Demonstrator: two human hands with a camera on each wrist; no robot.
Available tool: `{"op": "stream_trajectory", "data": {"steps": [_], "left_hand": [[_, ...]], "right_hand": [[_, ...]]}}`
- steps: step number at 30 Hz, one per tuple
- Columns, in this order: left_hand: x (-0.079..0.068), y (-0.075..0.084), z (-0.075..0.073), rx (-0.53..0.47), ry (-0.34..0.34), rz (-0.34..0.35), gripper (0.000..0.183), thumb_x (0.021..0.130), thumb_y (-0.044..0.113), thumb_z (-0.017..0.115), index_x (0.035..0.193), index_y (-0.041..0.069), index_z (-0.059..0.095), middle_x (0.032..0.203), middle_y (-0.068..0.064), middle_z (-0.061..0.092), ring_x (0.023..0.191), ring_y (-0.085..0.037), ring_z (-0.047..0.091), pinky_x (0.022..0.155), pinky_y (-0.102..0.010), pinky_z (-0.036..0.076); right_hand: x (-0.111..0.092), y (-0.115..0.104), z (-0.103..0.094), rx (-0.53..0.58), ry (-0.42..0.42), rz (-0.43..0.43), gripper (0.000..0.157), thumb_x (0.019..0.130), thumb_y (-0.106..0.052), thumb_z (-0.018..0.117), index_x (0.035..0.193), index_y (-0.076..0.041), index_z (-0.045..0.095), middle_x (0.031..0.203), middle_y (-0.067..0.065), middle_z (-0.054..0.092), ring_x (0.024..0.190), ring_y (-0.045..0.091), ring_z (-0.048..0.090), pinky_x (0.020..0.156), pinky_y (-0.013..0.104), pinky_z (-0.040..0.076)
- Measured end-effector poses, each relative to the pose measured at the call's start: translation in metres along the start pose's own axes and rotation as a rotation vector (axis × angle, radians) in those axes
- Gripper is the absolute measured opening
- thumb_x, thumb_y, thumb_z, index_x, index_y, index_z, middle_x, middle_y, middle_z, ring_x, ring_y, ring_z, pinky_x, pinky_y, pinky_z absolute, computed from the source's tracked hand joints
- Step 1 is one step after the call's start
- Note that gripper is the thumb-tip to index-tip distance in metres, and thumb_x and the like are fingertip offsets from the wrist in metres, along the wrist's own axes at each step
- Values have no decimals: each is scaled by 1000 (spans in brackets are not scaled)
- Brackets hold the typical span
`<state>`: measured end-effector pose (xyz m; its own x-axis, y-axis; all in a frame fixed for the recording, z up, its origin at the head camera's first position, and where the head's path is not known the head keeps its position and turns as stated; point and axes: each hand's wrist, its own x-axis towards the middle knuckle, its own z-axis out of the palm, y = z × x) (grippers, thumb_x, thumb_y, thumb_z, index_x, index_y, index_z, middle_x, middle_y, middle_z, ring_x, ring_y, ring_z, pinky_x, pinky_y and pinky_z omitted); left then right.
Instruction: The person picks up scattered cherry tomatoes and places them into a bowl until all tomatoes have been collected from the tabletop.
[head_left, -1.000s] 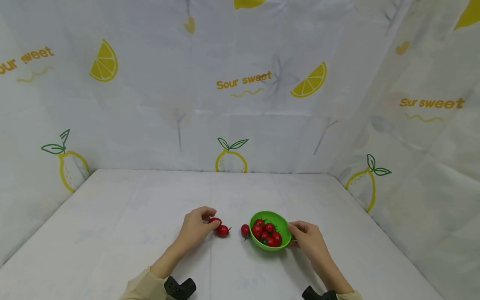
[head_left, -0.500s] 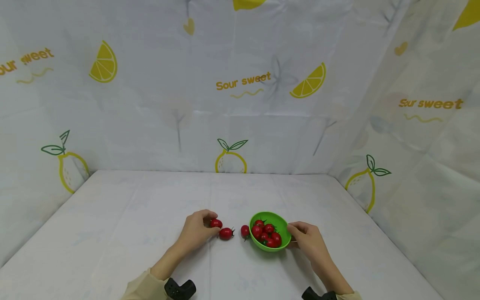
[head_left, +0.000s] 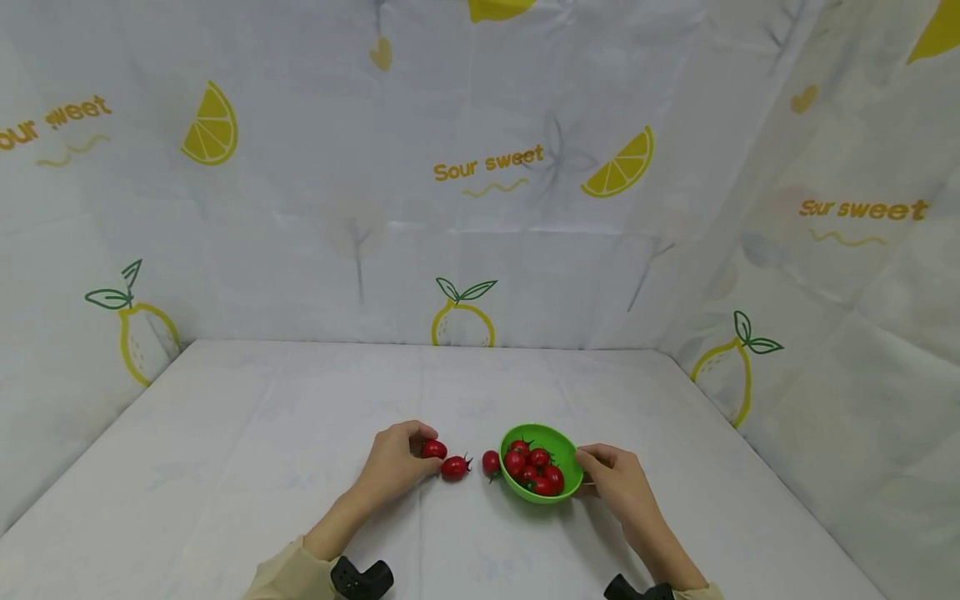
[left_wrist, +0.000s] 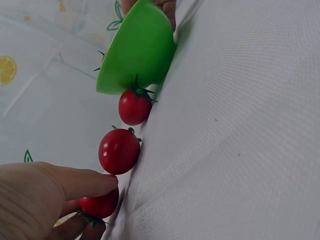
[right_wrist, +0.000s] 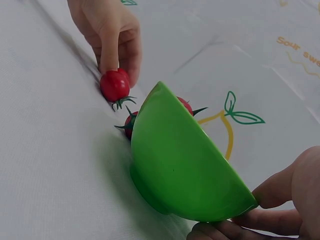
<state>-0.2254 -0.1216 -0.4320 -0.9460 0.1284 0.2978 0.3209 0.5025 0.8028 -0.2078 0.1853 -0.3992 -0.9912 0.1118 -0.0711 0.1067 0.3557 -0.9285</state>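
Observation:
In the head view my left hand (head_left: 392, 460) is low over the table, thumb and fingers around a cherry tomato (head_left: 432, 449). The left wrist view shows this cherry tomato (left_wrist: 99, 204) between thumb and fingers, partly covered by them. Just past the thumb tip lies a second cherry tomato (head_left: 454, 468), close against it. A third cherry tomato (head_left: 491, 462) rests beside the green bowl (head_left: 564, 440). Several red cherry tomatoes (head_left: 538, 457) with green stems lie inside the bowl. My right hand (head_left: 617, 477) grips the bowl's right side, thumb at the rim and fingers beneath.
A white cloth covers the table (head_left: 262, 433). Behind and to the right hang white sheets (head_left: 315, 183) printed with lemons and lettering. A black device (head_left: 362, 578) is strapped on each wrist.
My left hand has shifted slightly right and toward me, and the cherry tomato at its thumb has moved right, nearer the bowl. The right hand and bowl stay put.

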Motion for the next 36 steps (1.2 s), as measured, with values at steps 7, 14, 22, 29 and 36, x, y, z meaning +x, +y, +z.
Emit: {"op": "stream_trajectory", "data": {"steps": [7, 14, 22, 29, 36], "left_hand": [[0, 1, 0, 8, 14, -1, 28, 79, 6, 80, 103, 0, 68, 91, -2, 66, 84, -16, 59, 76, -37, 51], [0, 2, 1, 8, 45, -7, 28, 79, 5, 80, 104, -1, 68, 91, -4, 65, 83, -16, 61, 75, -36, 52], [0, 4, 0, -18, 112, 9, 27, 79, 4, 80, 102, 1, 68, 91, -5, 65, 81, -16, 60, 72, -35, 51], [0, 6, -1, -16, 130, 19, 24, 78, 4, 80, 99, 4, 68, 89, -2, 65, 82, -16, 59, 69, -32, 50], [2, 9, -1, -17, 134, 14, 24, 79, 7, 81, 99, 6, 69, 87, 1, 65, 83, -15, 59, 70, -33, 49]], "right_hand": [[0, 1, 0, 6, 0, -3, 29, 99, -15, 57, 115, 9, 64, 97, 11, 68, 83, 22, 66, 71, 35, 56], [1, 0, 0, 1, -1, -2, 30, 99, -15, 57, 114, 9, 64, 97, 11, 68, 82, 22, 66, 71, 34, 56], [2, 1, 1, -2, 3, 0, 28, 99, -14, 57, 114, 9, 65, 96, 11, 68, 82, 21, 66, 71, 33, 56], [2, 1, 1, -1, 1, 15, 29, 99, -15, 57, 114, 9, 64, 96, 10, 68, 82, 21, 66, 71, 34, 56], [0, 1, 0, 0, 3, 16, 29, 98, -14, 57, 114, 10, 63, 96, 11, 68, 82, 21, 66, 72, 34, 56]]}}
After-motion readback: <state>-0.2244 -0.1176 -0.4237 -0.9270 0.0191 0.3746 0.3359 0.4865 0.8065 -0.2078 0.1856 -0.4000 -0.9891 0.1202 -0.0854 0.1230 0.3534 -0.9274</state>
